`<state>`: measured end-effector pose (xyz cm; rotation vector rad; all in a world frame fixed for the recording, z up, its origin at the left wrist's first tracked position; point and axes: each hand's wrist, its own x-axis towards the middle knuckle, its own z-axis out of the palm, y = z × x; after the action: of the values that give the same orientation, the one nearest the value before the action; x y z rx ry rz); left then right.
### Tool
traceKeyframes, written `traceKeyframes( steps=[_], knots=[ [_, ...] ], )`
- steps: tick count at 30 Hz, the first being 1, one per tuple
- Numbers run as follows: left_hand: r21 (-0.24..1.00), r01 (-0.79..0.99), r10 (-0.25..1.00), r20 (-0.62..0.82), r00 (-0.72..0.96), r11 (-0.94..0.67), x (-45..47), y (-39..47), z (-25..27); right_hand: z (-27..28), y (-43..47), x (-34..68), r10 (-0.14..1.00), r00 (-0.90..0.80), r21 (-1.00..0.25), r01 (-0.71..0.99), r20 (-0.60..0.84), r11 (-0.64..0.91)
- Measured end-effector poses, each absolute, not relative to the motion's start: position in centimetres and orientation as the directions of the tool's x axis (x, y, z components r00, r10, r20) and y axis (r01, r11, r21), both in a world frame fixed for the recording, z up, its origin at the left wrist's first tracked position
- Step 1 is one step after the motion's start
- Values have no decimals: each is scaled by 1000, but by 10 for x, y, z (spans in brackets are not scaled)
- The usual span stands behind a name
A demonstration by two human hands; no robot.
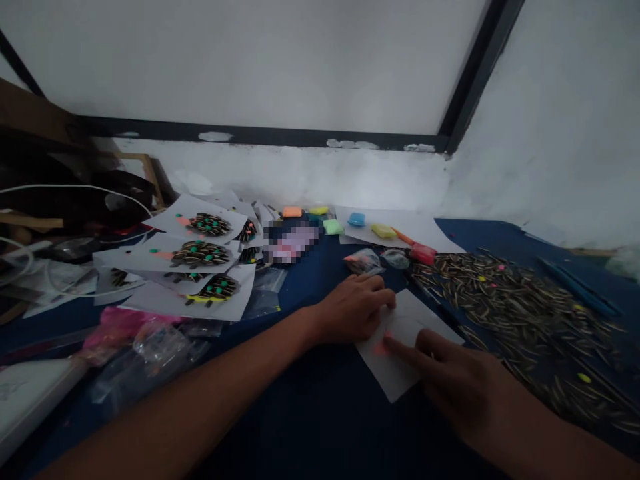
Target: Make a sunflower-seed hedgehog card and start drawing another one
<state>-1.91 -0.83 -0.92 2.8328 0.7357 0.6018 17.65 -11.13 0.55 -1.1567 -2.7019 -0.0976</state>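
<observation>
A small white sheet of paper (395, 383) lies on the blue table in front of me. My left hand (355, 308) rests on its upper left edge with bent fingers, holding it down. On the sheet is a flat patch of pink modelling clay (381, 348). My right hand (460, 380) reaches in from the right, its index finger stretched out and touching the clay; the other fingers are bent, partly hidden. To the right spreads a large heap of striped sunflower seeds (530, 313).
On the left, several sheets (150, 261) carry seed-and-clay figures. Plastic bags (160, 347) and a white box (35, 393) lie nearer. Clay blocks, such as a blue one (357, 219), sit at the back by the wall. A dark pen (435, 300) lies between paper and seeds.
</observation>
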Motion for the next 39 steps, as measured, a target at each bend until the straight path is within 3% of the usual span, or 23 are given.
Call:
traceKeyframes(
  steps=[6,13,20,25,31,36,39],
  knots=[
    [243,420,484,366,795,-874,-19,-8,-11,3,-106,176,689,-690,21,709,222,704],
    [237,429,489,349,799,-871,-19,-9,-8,-4,-103,184,736,-643,-63,743,212,667],
    [247,422,486,362,795,-873,-19,-8,-10,-13,-96,182,691,-673,75,728,262,681],
    [247,419,485,369,793,-874,-19,-8,-10,-11,-97,184,737,-630,-51,751,244,659],
    [247,431,494,335,803,-868,-19,-9,-7,-7,-99,183,716,-672,-24,725,190,688],
    [245,433,496,354,793,-868,-18,-10,-7,-3,-105,186,749,-632,-137,739,198,659],
    [243,435,497,344,797,-867,-19,-10,-7,-1,-106,190,717,-669,-143,703,196,696]
  ],
)
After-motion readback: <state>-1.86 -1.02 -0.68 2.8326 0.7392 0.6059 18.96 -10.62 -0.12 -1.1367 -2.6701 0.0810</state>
